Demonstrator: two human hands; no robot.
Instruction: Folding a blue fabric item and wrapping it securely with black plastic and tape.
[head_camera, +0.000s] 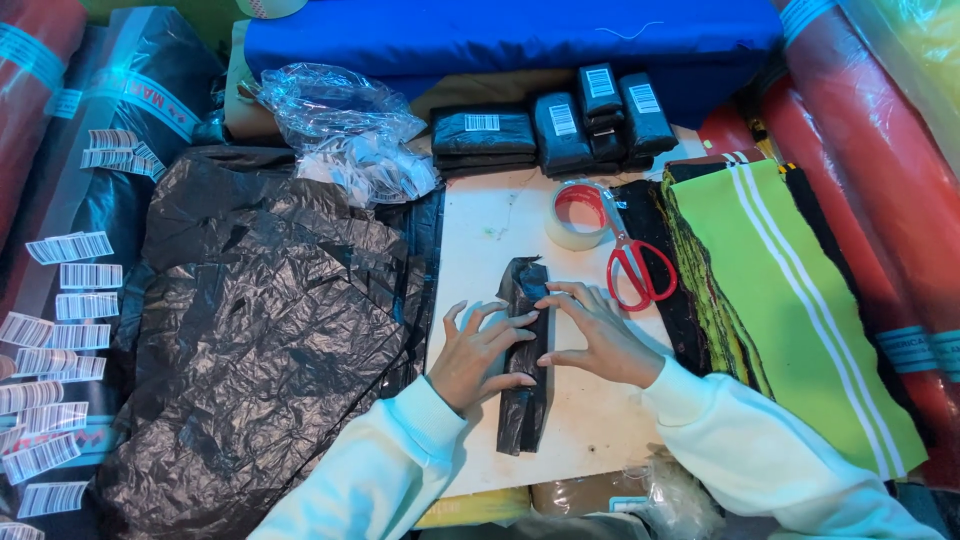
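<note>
Head view, looking down at a white worktop. A narrow folded black plastic bag lies lengthwise near the worktop's middle, running from just below the tape roll toward the near edge. The left hand rests on the bag's left side, fingers spread and pressing flat, gripping nothing. The right hand presses from the right side, fingers extended flat on the bag's upper part (likewise not closed around it). Both sleeves are pale.

Surroundings: a roll of clear tape and red-handled scissors lie just beyond the right hand. Crumpled black plastic sheeting is heaped at left. Small black packed bundles are stacked at the far edge. Green striped fabric pieces are stacked at right.
</note>
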